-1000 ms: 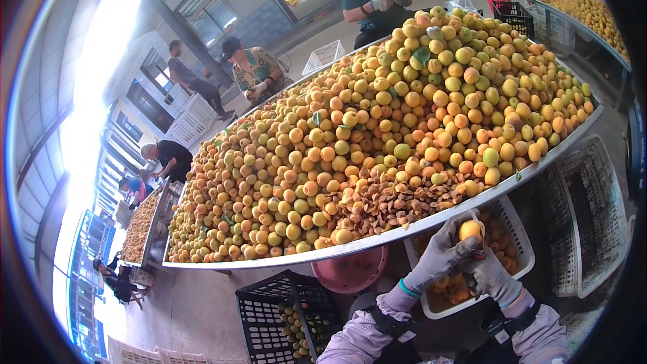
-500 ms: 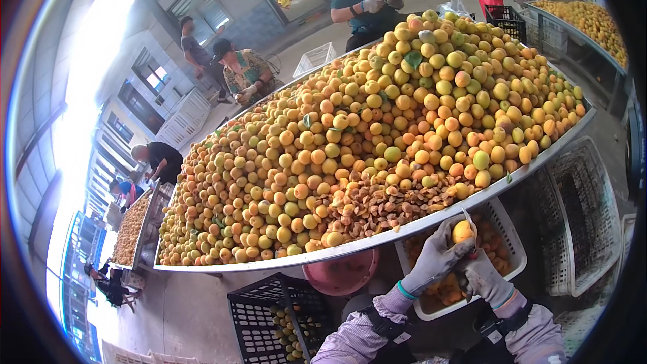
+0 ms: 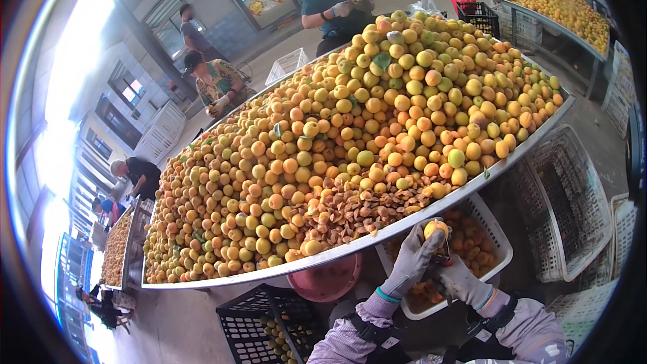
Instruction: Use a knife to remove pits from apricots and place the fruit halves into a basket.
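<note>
My left hand (image 3: 412, 264), in a grey glove, grips a yellow-orange apricot (image 3: 435, 228) between thumb and fingers, just off the table's near edge. In my gloved right hand (image 3: 466, 281), close beside it, is a small knife (image 3: 447, 261); a bit of red shows at its handle and the fingers hide most of it. Under both hands sits a white plastic basket (image 3: 500, 237) with split orange apricot pieces in it. A large heap of whole apricots (image 3: 290, 175) fills the metal-edged table (image 3: 364, 245), with a patch of brown pits (image 3: 350, 214) at the near edge.
A pink basin (image 3: 326, 278) and a black crate (image 3: 251, 327) holding greenish fruit stand below the table edge at left. White crates (image 3: 573, 209) are stacked at right. Several people work around, one (image 3: 335, 7) across the table. Another fruit-laden table (image 3: 563, 17) stands far right.
The view has shifted, moving the scene left in the picture. The blade that stood up beside the apricot has dropped lower, and my right hand sits a little lower against the left.
</note>
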`<state>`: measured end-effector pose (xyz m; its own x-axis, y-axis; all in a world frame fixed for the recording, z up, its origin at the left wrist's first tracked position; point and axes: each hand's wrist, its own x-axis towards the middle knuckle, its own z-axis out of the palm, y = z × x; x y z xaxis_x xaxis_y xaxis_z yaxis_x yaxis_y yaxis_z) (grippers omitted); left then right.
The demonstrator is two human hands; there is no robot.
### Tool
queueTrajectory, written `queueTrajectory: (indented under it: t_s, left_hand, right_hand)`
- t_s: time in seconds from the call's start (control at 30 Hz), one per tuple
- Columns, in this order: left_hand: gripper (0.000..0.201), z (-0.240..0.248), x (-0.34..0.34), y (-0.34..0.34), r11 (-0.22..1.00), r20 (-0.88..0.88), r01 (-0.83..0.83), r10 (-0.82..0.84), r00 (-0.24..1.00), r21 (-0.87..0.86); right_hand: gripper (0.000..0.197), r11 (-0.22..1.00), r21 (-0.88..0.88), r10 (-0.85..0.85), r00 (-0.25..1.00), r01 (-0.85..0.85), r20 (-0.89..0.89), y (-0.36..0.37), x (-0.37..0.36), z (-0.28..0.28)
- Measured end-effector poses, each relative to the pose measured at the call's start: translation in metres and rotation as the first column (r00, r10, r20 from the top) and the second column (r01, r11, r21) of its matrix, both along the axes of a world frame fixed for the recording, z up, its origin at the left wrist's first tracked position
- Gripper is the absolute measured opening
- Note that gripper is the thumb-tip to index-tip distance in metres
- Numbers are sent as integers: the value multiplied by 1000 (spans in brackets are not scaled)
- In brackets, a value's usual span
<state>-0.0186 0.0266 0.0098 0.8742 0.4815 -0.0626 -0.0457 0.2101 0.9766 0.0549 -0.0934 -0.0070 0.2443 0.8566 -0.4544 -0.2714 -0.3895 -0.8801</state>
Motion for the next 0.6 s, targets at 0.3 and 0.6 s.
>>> queueTrajectory:
  t_s: [0.3,0.6]
  left_hand:
    - [46,10,4,-13,973,-11,11,-13,1000,-232]
    - [46,-8,4,-20,966,-107,-8,-20,994,-257]
  right_hand:
    - [28,956,294,-110,899,-22,424,7,2,-44]
    - [25,990,112,-63,432,-88,900,6,-4,-32]
